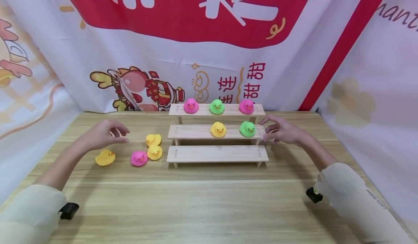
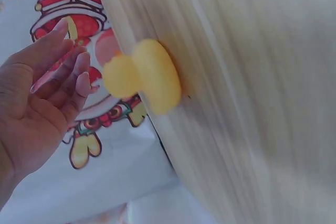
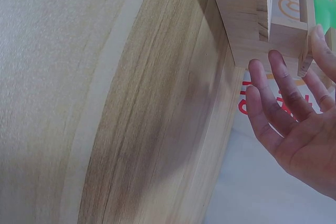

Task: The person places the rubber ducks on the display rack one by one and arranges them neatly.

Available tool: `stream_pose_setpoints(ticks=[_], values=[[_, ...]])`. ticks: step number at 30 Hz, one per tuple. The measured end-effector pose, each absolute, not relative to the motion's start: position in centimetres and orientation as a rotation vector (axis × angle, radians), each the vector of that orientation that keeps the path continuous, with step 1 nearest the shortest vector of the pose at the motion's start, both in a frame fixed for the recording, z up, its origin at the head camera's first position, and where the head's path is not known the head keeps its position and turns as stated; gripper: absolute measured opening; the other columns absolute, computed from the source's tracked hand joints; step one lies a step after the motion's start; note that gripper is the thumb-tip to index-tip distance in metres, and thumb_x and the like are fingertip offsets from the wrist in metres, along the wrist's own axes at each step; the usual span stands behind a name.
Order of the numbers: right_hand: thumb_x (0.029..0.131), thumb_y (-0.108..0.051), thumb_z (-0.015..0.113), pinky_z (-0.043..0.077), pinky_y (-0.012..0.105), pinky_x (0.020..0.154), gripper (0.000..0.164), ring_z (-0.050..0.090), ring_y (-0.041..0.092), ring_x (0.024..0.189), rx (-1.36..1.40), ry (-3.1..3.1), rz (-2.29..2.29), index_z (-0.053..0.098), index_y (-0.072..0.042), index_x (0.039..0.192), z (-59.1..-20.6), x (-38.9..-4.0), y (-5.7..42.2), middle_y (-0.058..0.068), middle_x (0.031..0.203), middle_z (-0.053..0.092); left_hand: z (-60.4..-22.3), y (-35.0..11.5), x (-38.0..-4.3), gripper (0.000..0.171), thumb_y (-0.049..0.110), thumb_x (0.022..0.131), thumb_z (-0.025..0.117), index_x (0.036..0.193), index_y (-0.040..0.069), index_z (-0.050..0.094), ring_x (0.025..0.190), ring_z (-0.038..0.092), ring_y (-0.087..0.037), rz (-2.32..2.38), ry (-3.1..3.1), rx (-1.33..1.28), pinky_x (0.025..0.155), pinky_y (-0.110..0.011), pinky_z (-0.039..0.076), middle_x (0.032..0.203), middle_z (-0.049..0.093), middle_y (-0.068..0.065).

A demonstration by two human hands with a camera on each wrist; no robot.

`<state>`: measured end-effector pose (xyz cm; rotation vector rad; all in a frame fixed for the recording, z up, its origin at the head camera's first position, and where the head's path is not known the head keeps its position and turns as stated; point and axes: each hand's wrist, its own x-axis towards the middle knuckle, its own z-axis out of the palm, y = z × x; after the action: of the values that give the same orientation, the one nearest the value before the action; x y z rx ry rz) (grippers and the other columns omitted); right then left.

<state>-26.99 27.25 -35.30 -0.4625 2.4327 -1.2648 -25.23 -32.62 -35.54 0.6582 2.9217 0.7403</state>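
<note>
My left hand [image 1: 106,135] hovers over the left of the table, fingers loosely bent around nothing. A yellow rubber duck [image 1: 105,158] sits just below it. To the right of that hand are a pink duck [image 1: 139,158] and two more yellow ducks [image 1: 154,152], grouped on the table. My right hand [image 1: 283,129] is at the right end of the three-tier wooden rack [image 1: 192,154], fingertips right by the middle shelf's edge. On the top shelf stand two pink ducks and a green duck [image 1: 217,107]. The middle shelf bears a yellow duck [image 1: 218,129] and a green duck [image 1: 247,129].
The wooden table [image 1: 196,207] reaches back to a printed cloth [image 1: 202,52] hanging close behind the rack. More cloth hangs at the left and right sides. Black straps [image 1: 69,210] show at both sleeves.
</note>
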Motion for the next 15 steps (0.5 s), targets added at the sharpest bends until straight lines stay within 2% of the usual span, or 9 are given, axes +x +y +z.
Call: stream_pose_setpoints(ticks=[6,15], values=[[0.094,-0.004,0.074,0.06,0.043,0.07,0.054,0.065,0.018,0.092,-0.456,2.426,-1.273,0.046,0.002,0.14,-35.2,-27.0,27.2,0.018,0.104,0.067,-36.2,-34.8,-24.4,0.033,0.019,0.085,0.087,0.104,-0.005,0.076,0.076,0.061,-0.012,0.714,2.915,0.577,0.065,-0.025,0.053,0.093,0.076,-0.005],[0.095,-0.005,0.074,0.06,0.041,0.068,0.056,0.064,0.018,0.092,-0.46,2.416,-1.275,0.044,0.003,0.141,-35.4,-27.1,27.3,0.017,0.104,0.068,-37.0,-36.5,-23.7,0.044,0.029,0.08,0.091,0.108,-0.002,0.076,0.072,0.058,-0.012,0.683,2.879,0.523,0.06,-0.026,0.05,0.092,0.072,-0.003]])
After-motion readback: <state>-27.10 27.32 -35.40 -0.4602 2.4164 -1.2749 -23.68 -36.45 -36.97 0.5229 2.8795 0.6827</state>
